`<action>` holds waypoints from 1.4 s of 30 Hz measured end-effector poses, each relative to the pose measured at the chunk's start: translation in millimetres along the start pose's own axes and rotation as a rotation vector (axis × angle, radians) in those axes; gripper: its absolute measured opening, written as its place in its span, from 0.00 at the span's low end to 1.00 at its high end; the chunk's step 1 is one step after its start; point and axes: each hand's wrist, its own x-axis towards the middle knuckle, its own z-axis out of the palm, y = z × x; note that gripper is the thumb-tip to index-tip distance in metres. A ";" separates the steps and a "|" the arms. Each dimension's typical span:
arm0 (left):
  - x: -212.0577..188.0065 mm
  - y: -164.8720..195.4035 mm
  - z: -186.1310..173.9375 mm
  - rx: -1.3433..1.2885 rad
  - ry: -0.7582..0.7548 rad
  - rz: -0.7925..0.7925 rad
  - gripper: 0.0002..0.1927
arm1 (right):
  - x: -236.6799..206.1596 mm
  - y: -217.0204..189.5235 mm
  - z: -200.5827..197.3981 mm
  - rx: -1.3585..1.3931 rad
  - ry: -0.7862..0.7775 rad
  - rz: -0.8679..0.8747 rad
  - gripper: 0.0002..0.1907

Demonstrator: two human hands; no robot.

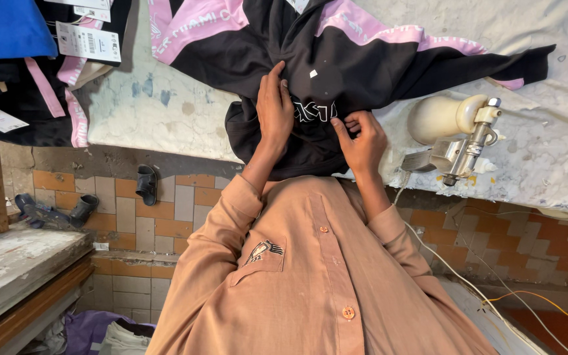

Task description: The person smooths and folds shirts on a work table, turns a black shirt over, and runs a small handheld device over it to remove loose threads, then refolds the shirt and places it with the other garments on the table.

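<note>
A black garment with pink panels and white lettering (336,72) lies spread on a worn white padded table (159,105). My left hand (274,108) rests on the garment's middle, fingers together and gripping a fold of the fabric. My right hand (363,141) pinches the black fabric just right of the white lettering, at the table's near edge. Both hands sit close together on the same part of the garment. My brown shirt sleeves reach up from below.
A cream steam iron with a metal fitting (455,131) stands on the table right of my right hand, with cables (468,283) trailing down. Folded black and pink garments with paper tags (41,79) are stacked at the left. Sandals (146,184) lie on the tiled floor.
</note>
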 end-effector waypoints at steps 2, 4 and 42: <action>-0.6 9.5 -6.3 0.040 0.030 0.025 0.18 | 6.2 -9.1 -11.5 -0.044 0.088 -0.130 0.20; -2.9 20.7 -14.3 0.001 0.054 0.115 0.21 | 12.5 -20.8 -22.9 -0.141 0.183 -0.311 0.20; 10.1 20.1 21.3 -0.247 -0.158 0.266 0.78 | 237.6 -129.1 25.0 -0.717 -1.393 -0.231 0.09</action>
